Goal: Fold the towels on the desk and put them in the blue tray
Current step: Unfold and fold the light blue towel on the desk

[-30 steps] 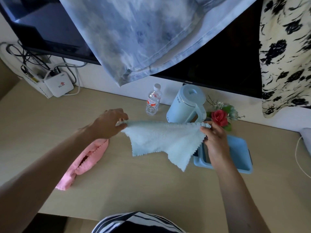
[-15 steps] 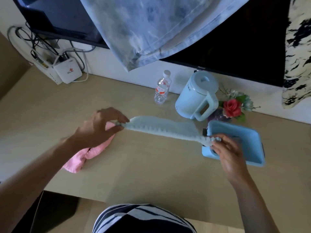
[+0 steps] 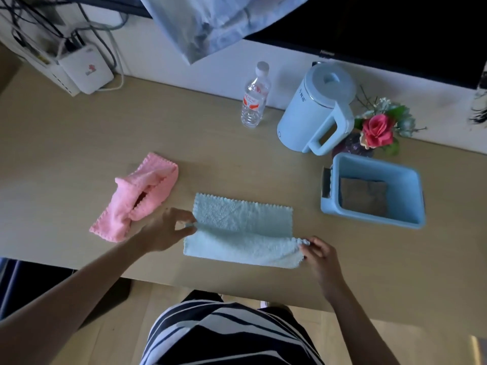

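Note:
A light blue towel lies on the desk near the front edge, its near part doubled over the far part. My left hand pinches the towel's left edge at the fold. My right hand pinches its right near corner. A crumpled pink towel lies to the left, just beyond my left hand. The blue tray stands at the right and holds a folded grey-brown towel.
A water bottle, a light blue kettle and a vase with a red rose stand along the back. A white router with cables sits back left. Cloth hangs over the dark screen above.
The blue towel, held stretched in the air before, now lies on the desk with its near part doubled over. Both hands came down and toward me.

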Action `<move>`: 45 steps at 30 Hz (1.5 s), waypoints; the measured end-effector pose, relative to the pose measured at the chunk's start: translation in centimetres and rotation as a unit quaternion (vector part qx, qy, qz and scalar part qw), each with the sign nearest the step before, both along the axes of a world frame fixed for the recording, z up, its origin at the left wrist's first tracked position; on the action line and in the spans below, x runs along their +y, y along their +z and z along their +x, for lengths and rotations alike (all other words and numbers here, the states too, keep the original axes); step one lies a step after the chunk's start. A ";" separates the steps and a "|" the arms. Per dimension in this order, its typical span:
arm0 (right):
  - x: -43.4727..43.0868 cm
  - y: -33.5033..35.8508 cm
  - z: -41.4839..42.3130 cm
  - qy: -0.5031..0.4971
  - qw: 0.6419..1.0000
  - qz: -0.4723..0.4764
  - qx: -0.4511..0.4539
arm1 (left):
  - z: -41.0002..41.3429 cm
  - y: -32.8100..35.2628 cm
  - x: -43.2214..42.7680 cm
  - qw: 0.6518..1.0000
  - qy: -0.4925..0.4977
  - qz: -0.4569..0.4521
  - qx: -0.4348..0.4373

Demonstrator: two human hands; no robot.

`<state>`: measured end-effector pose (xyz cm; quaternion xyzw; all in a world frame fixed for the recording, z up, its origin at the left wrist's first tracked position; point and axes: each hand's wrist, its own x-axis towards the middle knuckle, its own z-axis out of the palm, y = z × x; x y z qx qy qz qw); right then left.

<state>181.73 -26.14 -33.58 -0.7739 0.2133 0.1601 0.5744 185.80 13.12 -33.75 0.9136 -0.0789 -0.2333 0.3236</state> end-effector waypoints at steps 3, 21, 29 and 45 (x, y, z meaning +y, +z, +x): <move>0.3 -1.1 1.6 -0.013 0.999 -0.034 0.008 | 1.5 -1.5 -0.5 0.992 0.099 -0.045 0.056; 2.1 -4.7 8.0 -0.004 0.985 -0.171 -0.010 | 4.3 -4.4 -4.3 0.961 0.273 -0.003 -0.040; 6.9 -6.0 3.8 0.288 0.881 -0.327 -0.183 | -0.3 -5.8 -11.6 0.973 -0.026 0.132 -0.188; 5.5 -5.8 -0.9 0.362 0.796 -0.484 -0.037 | 4.8 -10.0 -9.9 0.936 -0.226 0.222 -0.156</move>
